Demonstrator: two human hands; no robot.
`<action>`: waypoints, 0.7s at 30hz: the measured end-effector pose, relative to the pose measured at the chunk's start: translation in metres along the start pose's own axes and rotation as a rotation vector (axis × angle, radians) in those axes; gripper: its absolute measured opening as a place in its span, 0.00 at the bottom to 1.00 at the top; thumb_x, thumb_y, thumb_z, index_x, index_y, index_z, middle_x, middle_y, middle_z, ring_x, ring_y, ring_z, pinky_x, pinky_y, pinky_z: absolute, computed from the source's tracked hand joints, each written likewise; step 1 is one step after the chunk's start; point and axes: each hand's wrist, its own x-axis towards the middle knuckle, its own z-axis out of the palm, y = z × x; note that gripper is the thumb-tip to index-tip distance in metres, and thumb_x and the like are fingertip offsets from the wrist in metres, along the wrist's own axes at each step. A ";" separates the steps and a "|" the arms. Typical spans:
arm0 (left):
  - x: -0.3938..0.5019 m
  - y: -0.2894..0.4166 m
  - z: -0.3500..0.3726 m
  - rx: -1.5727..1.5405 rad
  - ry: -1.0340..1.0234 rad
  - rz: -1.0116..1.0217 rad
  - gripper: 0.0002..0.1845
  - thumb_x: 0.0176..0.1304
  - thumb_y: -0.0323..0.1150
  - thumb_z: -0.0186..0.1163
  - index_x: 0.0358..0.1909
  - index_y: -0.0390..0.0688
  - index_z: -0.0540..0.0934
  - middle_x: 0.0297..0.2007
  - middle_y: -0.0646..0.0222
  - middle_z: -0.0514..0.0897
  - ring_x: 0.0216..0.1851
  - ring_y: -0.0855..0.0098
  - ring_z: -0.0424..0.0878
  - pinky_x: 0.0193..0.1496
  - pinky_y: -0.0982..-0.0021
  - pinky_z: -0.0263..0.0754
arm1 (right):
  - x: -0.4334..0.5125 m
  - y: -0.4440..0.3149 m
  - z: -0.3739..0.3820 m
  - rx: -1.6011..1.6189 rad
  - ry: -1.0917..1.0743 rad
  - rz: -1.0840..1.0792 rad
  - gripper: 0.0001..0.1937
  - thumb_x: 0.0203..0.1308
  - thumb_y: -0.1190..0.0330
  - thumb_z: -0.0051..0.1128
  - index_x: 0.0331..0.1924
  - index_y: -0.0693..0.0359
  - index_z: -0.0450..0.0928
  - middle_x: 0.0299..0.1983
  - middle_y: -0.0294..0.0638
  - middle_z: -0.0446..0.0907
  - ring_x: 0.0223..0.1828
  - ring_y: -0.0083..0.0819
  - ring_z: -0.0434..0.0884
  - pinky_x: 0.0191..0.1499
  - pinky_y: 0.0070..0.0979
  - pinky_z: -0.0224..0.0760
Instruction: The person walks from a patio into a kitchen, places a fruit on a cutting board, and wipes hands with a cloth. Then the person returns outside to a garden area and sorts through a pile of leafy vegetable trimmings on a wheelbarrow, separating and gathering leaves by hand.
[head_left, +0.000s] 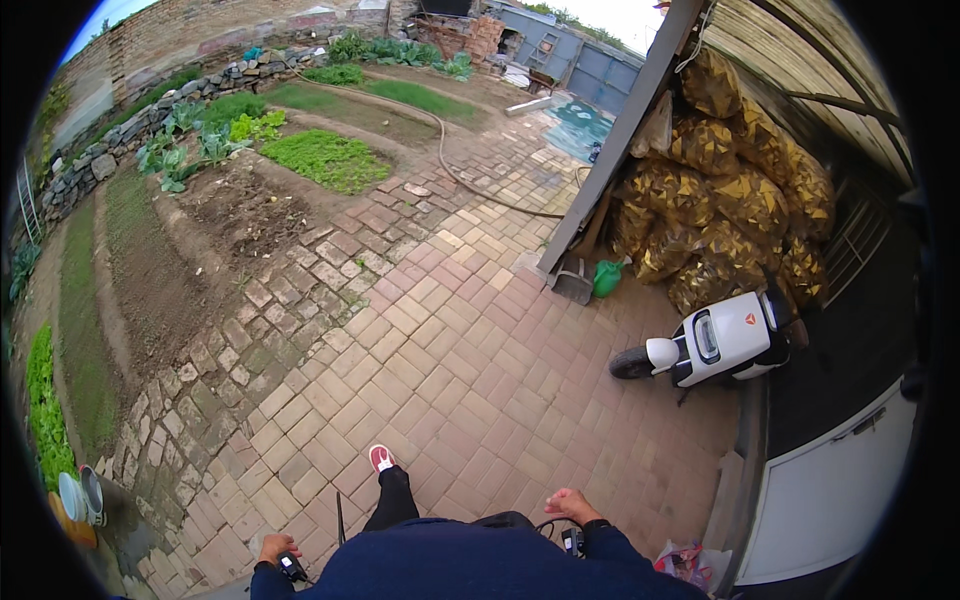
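My left hand (279, 548) hangs low at the bottom left, its fingers loosely curled, with a small black device strapped at the wrist. My right hand (571, 505) is at the bottom, right of my body, fingers bent; a black device and a cable sit by that wrist. I see nothing held in either hand, though how far the fingers are closed is hard to tell. One red shoe (381, 458) with white laces stands on the brick paving (450, 360) ahead of my dark blue top.
A white scooter (724, 337) stands at right before stacked bags (705, 202). A green watering can (607, 277) and a dustpan (573, 280) sit by a post (615, 142). A hose (480, 191) crosses the paving. Garden beds (247, 210) and buckets (73, 496) lie left; a white door (832, 487), right.
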 end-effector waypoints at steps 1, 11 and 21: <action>0.012 0.018 -0.001 0.018 -0.022 -0.025 0.10 0.61 0.24 0.52 0.41 0.28 0.75 0.29 0.52 0.80 0.25 0.54 0.83 0.23 0.58 0.80 | 0.009 -0.009 0.003 -0.004 -0.002 0.026 0.07 0.56 0.69 0.61 0.34 0.58 0.73 0.32 0.38 0.80 0.34 0.31 0.84 0.33 0.27 0.77; 0.074 0.382 0.137 0.483 0.055 0.374 0.09 0.59 0.33 0.54 0.34 0.38 0.77 0.26 0.67 0.79 0.25 0.71 0.81 0.22 0.69 0.73 | 0.084 -0.152 0.030 0.056 -0.026 0.071 0.08 0.56 0.69 0.61 0.33 0.59 0.72 0.30 0.39 0.80 0.35 0.29 0.83 0.38 0.31 0.77; 0.106 0.560 0.241 0.992 0.148 0.747 0.15 0.55 0.39 0.57 0.36 0.39 0.83 0.34 0.53 0.84 0.38 0.54 0.81 0.45 0.59 0.74 | 0.191 -0.294 0.010 0.133 -0.036 0.181 0.05 0.59 0.67 0.57 0.33 0.57 0.73 0.28 0.35 0.78 0.29 0.27 0.81 0.31 0.25 0.75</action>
